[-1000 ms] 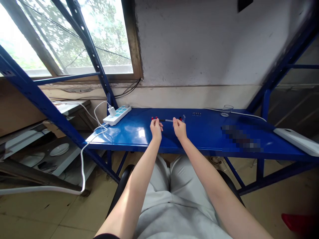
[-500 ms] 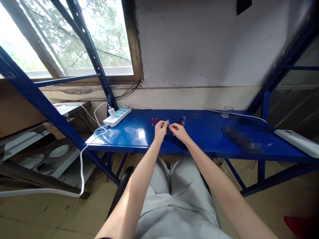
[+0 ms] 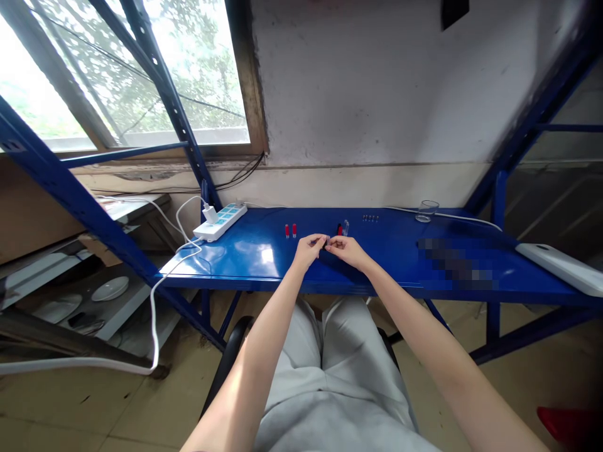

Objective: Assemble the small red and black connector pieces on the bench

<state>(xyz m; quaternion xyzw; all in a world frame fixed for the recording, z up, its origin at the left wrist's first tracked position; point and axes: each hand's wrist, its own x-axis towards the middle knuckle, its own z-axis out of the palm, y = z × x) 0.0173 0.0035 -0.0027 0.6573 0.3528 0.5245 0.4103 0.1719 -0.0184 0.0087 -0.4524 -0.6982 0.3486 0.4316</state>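
Note:
My left hand (image 3: 309, 251) and my right hand (image 3: 349, 250) meet over the front half of the blue table (image 3: 245, 257). Fingers of both are pinched on a small dark piece with a clear part (image 3: 327, 241), largely covered by the fingertips, so its kind cannot be told. Just behind my right hand are a small red-and-black piece (image 3: 339, 229) and clear plastic pieces (image 3: 346, 227). To the left, beyond my left hand, two small red pieces with whitish lower ends (image 3: 294, 230) stand side by side.
Several tiny metal parts (image 3: 370, 218) lie in a row toward the back. A clear glass (image 3: 426, 211) stands at the back right, near a white cable. At left is a white power strip (image 3: 221, 222) with a plug in it. A white device (image 3: 560, 269) occupies the right end.
Both hands have shifted slightly right and down in the view. The clear part that stuck up between the fingertips is now lower and mostly hidden by them.

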